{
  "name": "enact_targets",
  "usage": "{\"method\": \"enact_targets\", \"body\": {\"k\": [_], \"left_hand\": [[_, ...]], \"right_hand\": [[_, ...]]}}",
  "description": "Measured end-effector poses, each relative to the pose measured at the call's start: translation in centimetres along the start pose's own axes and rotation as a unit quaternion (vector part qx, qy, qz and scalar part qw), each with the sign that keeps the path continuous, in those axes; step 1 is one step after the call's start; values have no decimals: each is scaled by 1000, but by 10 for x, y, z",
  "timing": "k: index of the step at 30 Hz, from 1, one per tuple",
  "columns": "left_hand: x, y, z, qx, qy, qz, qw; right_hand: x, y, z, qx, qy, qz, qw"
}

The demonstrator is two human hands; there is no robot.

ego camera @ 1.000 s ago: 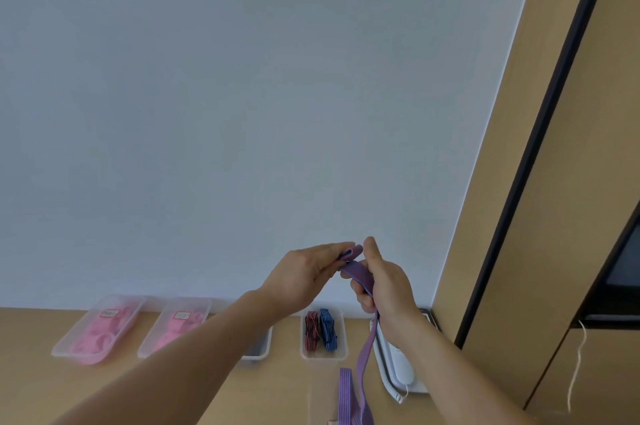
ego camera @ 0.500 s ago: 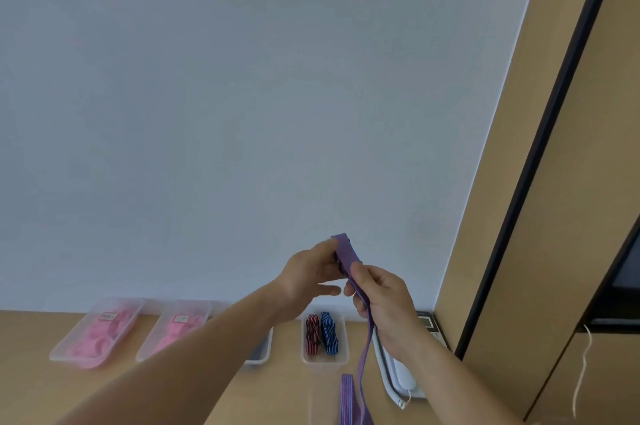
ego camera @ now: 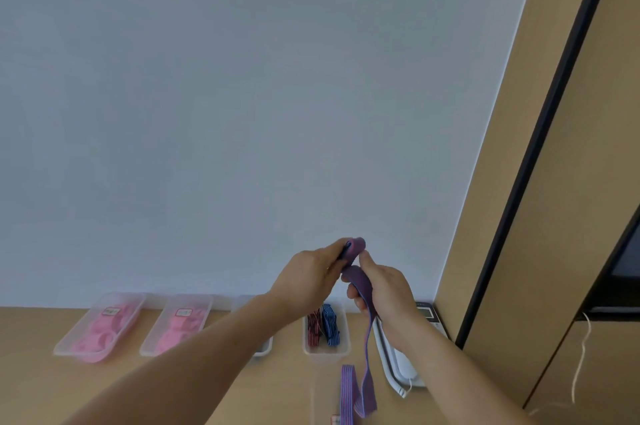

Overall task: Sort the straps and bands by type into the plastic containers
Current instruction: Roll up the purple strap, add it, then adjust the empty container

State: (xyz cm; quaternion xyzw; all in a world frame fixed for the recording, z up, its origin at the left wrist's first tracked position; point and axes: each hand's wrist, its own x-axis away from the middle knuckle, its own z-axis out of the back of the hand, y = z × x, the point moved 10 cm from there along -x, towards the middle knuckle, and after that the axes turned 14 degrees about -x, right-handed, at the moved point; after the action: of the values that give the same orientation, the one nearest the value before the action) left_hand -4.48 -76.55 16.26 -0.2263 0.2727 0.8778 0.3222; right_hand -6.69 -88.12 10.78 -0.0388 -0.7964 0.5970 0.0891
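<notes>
Pale wall fills most of what I see, and low down is the wooden desk [ego camera: 31, 383] with a row of plastic containers. I take the striped-strap container [ego camera: 325, 351] as my mark; a red strap [ego camera: 313, 329] and a blue strap [ego camera: 330, 324] lie folded inside it.

I hold the purple strap [ego camera: 360, 281] in the air above this container, between both hands. My left hand [ego camera: 311, 275] pinches the rolled end with thumb and fingers, so that the roll does not spring open. My right hand [ego camera: 384, 289] is curled around the band just beside the roll, I think to guide it onto the roll. The loose tail hangs down to the desk in front of the container, a little to its right.

I judge that I am winding the strap small so it fits in; it is striped like the two folded ones, so this container seems to be its place.

Left of it, one container [ego camera: 265, 348] is mostly hidden by my forearm. Further left, two containers [ego camera: 129, 298] [ego camera: 202, 300] hold pink bands [ego camera: 97, 338]. To the right lies a white telephone [ego camera: 398, 362].
</notes>
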Motion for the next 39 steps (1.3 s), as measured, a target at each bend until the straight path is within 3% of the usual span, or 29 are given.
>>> {"method": "enact_targets", "body": {"k": [5, 9, 11, 13, 16, 18, 21, 28, 34, 39], "left_hand": [[9, 11, -2, -143, 44, -140, 979], [10, 6, -10, -142, 43, -172, 974], [7, -11, -12, -34, 25, -102, 994], [4, -34, -22, 123, -39, 41, 991], [6, -45, -38, 374, -125, 228, 890], [7, -32, -41, 429, -169, 243, 853], [4, -20, -39, 458, -159, 231, 843], [0, -18, -31, 445, -153, 208, 858], [-7, -23, -24, 379, -99, 186, 901], [-11, -23, -9, 148, -39, 103, 983]], "right_hand": [[-2, 2, -6, -45, -47, -4, 998], [1, 2, -7, -18, -55, -2, 998], [-1, 1, -7, -36, -65, 6, 997], [-2, -3, -5, -48, -71, 28, 996], [-3, -10, -5, -34, -82, 61, 994], [-3, -11, -7, -7, -86, 76, 993], [-3, -11, -7, 8, -72, 79, 994], [-8, -8, 11, 55, 1, 61, 997], [-5, -6, 5, 79, 1, 51, 996], [-4, -8, 6, 49, 3, 30, 998]]}}
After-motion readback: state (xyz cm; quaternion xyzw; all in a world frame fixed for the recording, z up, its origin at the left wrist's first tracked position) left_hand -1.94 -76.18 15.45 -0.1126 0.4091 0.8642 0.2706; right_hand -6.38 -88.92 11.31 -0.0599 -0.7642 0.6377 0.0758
